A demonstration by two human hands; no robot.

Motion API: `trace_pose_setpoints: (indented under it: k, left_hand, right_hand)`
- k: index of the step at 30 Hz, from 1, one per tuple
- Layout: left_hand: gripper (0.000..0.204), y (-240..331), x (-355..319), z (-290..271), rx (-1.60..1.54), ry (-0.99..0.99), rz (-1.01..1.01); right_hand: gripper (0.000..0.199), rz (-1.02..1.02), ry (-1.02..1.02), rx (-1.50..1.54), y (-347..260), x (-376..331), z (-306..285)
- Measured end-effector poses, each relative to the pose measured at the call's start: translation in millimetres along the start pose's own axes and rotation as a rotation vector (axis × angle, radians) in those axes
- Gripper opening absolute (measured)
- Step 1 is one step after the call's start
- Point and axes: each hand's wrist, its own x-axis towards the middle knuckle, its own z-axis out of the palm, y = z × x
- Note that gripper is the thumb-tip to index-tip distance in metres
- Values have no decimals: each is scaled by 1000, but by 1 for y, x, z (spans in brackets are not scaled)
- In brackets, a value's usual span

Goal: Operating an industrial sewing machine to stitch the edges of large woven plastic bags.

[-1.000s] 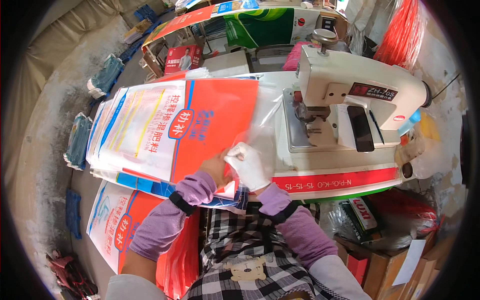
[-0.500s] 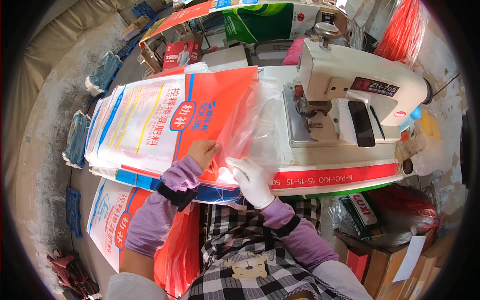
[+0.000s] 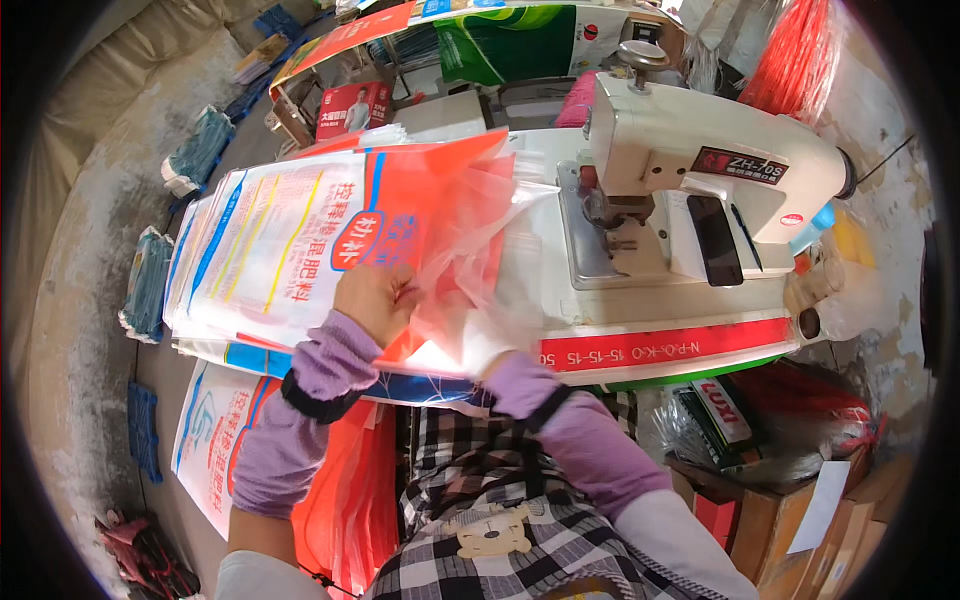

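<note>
A stack of printed white and red sacks lies before me, the top sack (image 3: pixel 300 225) with its red end toward the sewing machine (image 3: pixel 690 130). Bare and closed, my left hand (image 3: pixel 375 303) pinches the near part of that red end. A clear plastic liner (image 3: pixel 520 205) sticks out of the sack's end and is lifted and crumpled. My right hand (image 3: pixel 482 338), in a white glove, is at the liner beside the sack's near corner. Motion blur and the film hide its fingers, so I cannot tell whether it grips. Purple sleeves cover both forearms.
A black phone (image 3: pixel 713 240) and a pen (image 3: pixel 747 238) lie on the machine's base. More sacks (image 3: pixel 350 500) hang below the table edge at left. Cardboard boxes (image 3: pixel 770 530) stand low at right. Red strands (image 3: pixel 795 60) hang behind the machine.
My left hand has moved left, drawing the sack's edge with it. My right hand has shifted left and slightly down, into the film. The liner has risen and spread.
</note>
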Motion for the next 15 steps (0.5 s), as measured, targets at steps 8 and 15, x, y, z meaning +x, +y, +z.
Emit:
trace_pose_setpoints:
  k: [8, 15]
  left_hand:
    - [5, 26, -139, -81, 351, -128, -81]
    - [16, 31, -182, -66, 246, 81, -285]
  right_hand:
    - [15, -119, 175, -185, 15, 29, -29]
    - [41, 350, 649, 273, 57, -26, -39]
